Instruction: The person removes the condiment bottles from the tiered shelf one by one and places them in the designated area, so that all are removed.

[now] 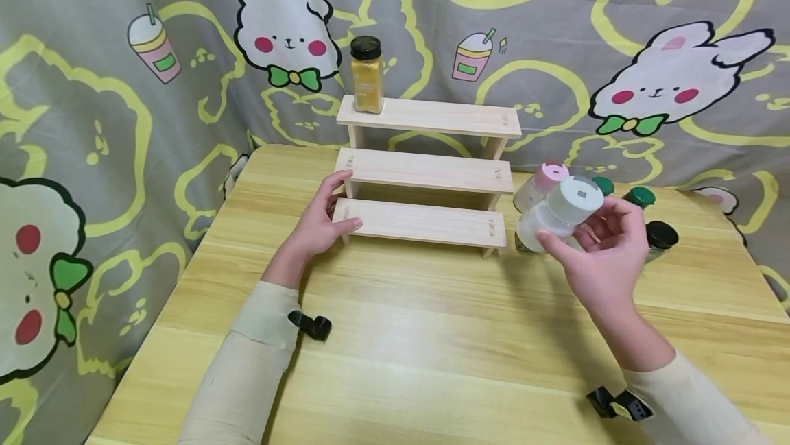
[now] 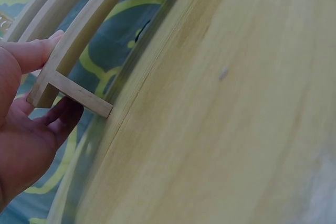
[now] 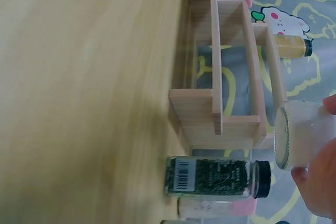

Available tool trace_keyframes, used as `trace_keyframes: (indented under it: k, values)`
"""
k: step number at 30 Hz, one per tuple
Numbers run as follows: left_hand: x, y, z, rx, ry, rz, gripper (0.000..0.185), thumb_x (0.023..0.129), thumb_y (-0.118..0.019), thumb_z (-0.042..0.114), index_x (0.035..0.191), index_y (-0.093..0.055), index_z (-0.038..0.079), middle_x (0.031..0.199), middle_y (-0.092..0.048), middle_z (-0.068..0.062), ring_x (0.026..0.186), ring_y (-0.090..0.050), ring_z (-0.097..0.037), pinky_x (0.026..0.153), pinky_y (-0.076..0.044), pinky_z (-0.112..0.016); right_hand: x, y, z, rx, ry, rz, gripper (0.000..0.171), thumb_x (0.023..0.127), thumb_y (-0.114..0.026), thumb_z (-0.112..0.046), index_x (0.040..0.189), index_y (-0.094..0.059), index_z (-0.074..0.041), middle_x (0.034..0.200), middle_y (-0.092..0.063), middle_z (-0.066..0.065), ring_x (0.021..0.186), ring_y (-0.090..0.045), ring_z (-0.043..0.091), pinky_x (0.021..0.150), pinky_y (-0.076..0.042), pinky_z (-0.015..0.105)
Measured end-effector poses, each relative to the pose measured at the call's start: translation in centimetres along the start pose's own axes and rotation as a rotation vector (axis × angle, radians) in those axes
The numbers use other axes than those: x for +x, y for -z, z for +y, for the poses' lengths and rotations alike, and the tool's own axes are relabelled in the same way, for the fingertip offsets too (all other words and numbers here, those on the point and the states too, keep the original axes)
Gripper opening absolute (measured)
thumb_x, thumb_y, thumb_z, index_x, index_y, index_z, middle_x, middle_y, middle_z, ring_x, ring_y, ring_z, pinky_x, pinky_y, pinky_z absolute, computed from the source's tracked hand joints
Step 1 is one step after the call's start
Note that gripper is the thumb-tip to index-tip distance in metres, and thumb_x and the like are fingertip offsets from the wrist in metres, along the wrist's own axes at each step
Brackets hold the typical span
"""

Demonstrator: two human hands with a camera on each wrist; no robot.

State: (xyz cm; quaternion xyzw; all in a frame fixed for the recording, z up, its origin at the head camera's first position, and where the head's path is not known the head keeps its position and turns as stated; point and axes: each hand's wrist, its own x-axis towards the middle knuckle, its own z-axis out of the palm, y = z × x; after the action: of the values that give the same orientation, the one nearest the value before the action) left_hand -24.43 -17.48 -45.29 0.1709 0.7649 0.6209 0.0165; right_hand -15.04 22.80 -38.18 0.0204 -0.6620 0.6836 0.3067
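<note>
A three-tier wooden shelf rack (image 1: 426, 219) stands on the table. My left hand (image 1: 321, 222) grips the left end of its lowest step, thumb on top and fingers at the side and underneath. On the top step, at the left, is a square jar of yellow powder (image 1: 367, 81) with a black lid. My right hand (image 1: 607, 253) holds a clear shaker jar (image 1: 549, 222) with a white lid and white contents, tilted, to the right of the rack. In the right wrist view this jar's glass base (image 3: 283, 135) faces the camera, above a jar of dried green herbs (image 3: 220, 177).
Right of the rack stand a pink-lidded jar (image 1: 543, 184), two green-lidded jars (image 1: 640, 196) and a black-lidded jar (image 1: 662, 234). A patterned grey curtain (image 1: 395, 13) hangs behind and to the left of the table (image 1: 395, 349).
</note>
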Motion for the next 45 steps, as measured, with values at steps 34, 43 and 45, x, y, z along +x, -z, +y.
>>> trace_keyframes:
  k: [34, 43, 45]
  values:
    - [-0.1, 0.0, 0.1, 0.018, -0.003, 0.004, 0.087, 0.085, -0.072, -0.011, 0.153, -0.034, 0.026, 0.158, -0.026, -0.005, 0.135, -0.038, -0.036, 0.103, -0.041, -0.05, -3.7, 3.2, 3.8, 0.047, -0.148, 0.01, 0.073, 0.053, -0.073, 0.039, 0.116, -0.058, 0.006, 0.114, -0.061, 0.019, 0.096, -0.065, 0.022, 0.081, -0.054, 0.03]
    - [0.0, 0.0, 0.1, 0.015, -0.007, 0.003, 0.087, 0.085, -0.072, -0.011, 0.153, -0.034, 0.026, 0.158, -0.026, -0.007, 0.136, -0.038, -0.038, 0.103, -0.04, -0.052, -4.3, 3.5, 4.4, 0.014, -0.208, -0.006, 0.073, 0.052, -0.072, 0.04, 0.116, -0.06, 0.006, 0.113, -0.062, 0.016, 0.1, -0.064, 0.022, 0.081, -0.055, 0.026]
    - [0.0, 0.0, 0.1, 0.017, -0.006, 0.004, 0.087, 0.085, -0.072, -0.011, 0.153, -0.034, 0.026, 0.158, -0.026, -0.007, 0.135, -0.038, -0.038, 0.103, -0.041, -0.051, -4.4, 3.6, 4.6, 0.005, -0.216, -0.014, 0.073, 0.052, -0.072, 0.04, 0.116, -0.06, 0.007, 0.113, -0.062, 0.016, 0.1, -0.064, 0.022, 0.081, -0.054, 0.026]
